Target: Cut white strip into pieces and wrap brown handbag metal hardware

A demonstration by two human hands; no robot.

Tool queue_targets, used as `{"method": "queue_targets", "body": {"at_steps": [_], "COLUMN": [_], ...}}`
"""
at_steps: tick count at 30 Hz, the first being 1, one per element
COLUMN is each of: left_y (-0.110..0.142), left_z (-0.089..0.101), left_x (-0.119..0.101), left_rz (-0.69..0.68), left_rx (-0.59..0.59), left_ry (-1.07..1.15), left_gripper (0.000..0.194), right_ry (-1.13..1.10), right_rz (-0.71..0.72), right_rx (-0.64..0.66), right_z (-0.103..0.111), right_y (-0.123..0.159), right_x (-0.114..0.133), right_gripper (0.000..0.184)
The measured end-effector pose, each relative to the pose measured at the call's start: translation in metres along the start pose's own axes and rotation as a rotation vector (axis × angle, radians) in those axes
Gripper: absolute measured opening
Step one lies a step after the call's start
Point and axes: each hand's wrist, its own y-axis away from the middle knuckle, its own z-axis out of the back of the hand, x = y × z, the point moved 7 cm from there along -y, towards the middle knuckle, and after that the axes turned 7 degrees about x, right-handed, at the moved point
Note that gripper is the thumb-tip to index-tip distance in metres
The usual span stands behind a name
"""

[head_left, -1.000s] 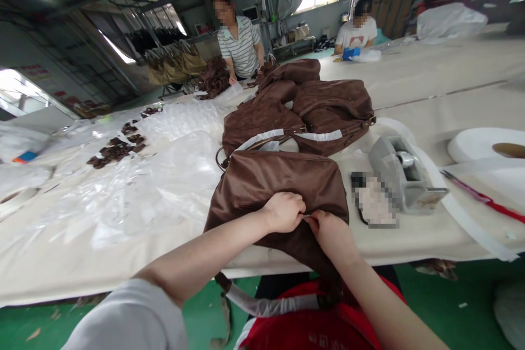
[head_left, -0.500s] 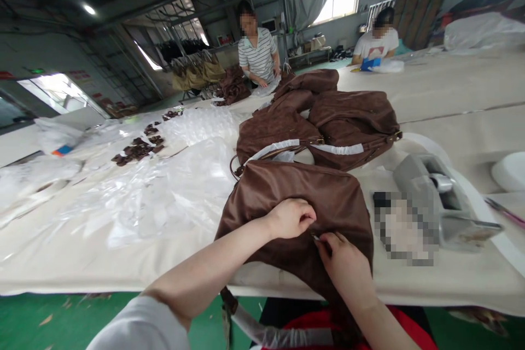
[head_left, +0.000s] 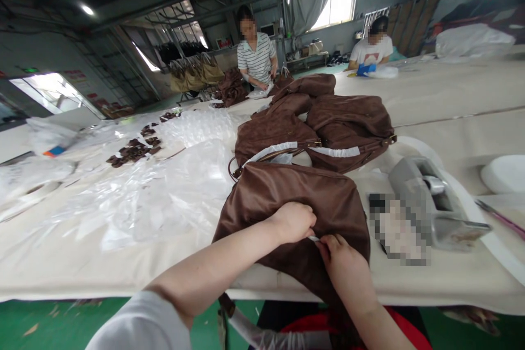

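Observation:
A brown leather handbag (head_left: 295,186) lies flat in front of me, its wrapped strap (head_left: 250,331) hanging over the table's near edge. My left hand (head_left: 293,222) rests over the middle of the bag with its fingers closed; what its fingertips hold is hidden. Close beside it, my right hand (head_left: 346,262) pinches a small white strip (head_left: 314,238) at the bag's surface. The strip's far end reaches the left fingertips, and I cannot make out what it is fixed to.
More brown bags (head_left: 348,120) are piled just behind. Clear plastic bags (head_left: 172,191) spread across the left, near small brown pieces (head_left: 133,152). To the right stands a grey tape dispenser (head_left: 414,180). Two people (head_left: 256,57) work at the far side of the table (head_left: 451,104).
My left hand has come down and right, bringing its fingertips to the white strip. My right hand stays nearly in place. The view has shifted slightly.

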Motion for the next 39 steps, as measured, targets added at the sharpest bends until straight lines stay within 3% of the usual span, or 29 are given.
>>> {"method": "queue_targets", "body": {"at_steps": [7,10,19,23,28,33,36,39], "left_y": [-0.002,-0.001,0.012,0.008,0.006,0.049,0.088,0.104], "left_z": [-0.008,-0.011,-0.003,-0.015,-0.030,-0.014,-0.009,-0.021], "left_x": [-0.036,-0.033,-0.012,-0.006,-0.009,-0.006,0.019,0.036], "left_rz": [-0.097,-0.093,-0.007,0.104,0.337,0.221,0.383,0.514], "left_rx": [0.049,0.008,-0.070,-0.083,-0.197,-0.406,-0.536,-0.536], "left_ry": [-0.192,-0.220,0.018,0.084,0.157,0.292,0.178,0.084], "left_gripper": [0.011,0.010,0.015,0.015,0.013,0.046,0.055,0.059], "right_ry": [0.115,0.132,0.017,-0.120,-0.267,-0.277,-0.091,0.157], "right_rz": [-0.011,-0.012,-0.133,-0.056,-0.004,0.139,0.327,0.447], "right_rx": [0.002,-0.014,0.019,0.010,-0.079,-0.107,-0.078,-0.035], "right_z": [0.001,0.001,-0.003,-0.006,-0.002,0.012,0.014,0.007], "right_y": [0.001,0.002,-0.009,-0.005,0.002,0.002,-0.002,-0.009], "right_x": [0.008,0.008,-0.008,-0.012,-0.020,-0.002,0.022,0.040], "right_gripper": [0.016,0.015,0.014,0.012,0.007,0.007,0.015,0.023]}}
